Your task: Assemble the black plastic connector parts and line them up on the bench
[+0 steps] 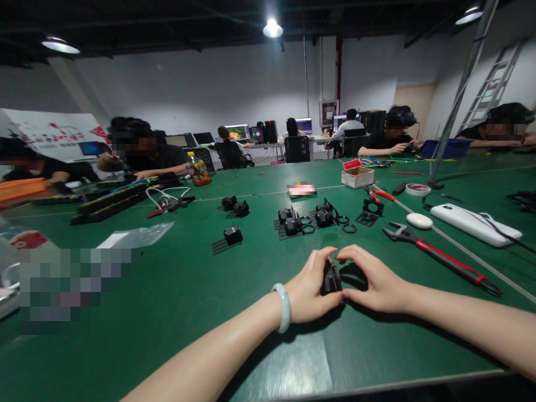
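Note:
Between my two hands, low over the green table [176, 335], is a small black plastic part [332, 281] with a ribbed, rounded body. My left hand [312, 285], with a pale bangle at its wrist, curls around the part's left side and grips it. From the right, my right hand [374, 279] bends its thumb and fingers toward the same part, fingertips at its edge. Beyond them lie similar black parts with prongs [292, 224], several black rings [349, 228] and a flat black plate with a round hole [370, 211].
To the right lie an adjustable wrench [444, 257] with red-black handle, a white mouse [419, 221], a white power bank [475, 223] and a tape roll [417, 190]. Further back stand a small box [357, 177] and a bottle [198, 170]. Plastic bags are at left; several people sit around.

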Action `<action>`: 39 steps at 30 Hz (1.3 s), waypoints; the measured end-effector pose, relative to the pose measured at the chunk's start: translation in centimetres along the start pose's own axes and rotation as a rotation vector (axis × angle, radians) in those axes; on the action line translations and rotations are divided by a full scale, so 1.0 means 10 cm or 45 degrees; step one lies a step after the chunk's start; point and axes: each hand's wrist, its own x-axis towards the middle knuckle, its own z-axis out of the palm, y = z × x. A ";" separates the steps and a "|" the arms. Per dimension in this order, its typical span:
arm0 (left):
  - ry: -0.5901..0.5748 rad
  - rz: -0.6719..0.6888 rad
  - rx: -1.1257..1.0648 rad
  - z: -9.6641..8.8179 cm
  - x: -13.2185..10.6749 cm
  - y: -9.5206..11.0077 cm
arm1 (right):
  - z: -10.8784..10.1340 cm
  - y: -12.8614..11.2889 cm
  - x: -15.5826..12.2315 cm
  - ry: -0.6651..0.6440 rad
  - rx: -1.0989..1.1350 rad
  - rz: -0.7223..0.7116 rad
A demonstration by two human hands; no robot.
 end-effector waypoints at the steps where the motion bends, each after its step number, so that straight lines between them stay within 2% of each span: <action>1: -0.001 0.000 -0.004 0.00 0.00 0.00 | 0.00 0.00 0.00 0.008 0.011 -0.007; 16: -0.013 0.002 -0.016 0.00 0.01 -0.02 | 0.02 0.01 0.01 -0.030 0.017 -0.057; 25: -0.018 0.012 0.011 0.01 0.01 -0.01 | 0.01 -0.03 0.02 -0.050 0.016 0.005; 39: -0.068 -0.066 0.002 -0.01 0.02 0.00 | -0.03 -0.04 0.03 -0.106 -0.049 0.070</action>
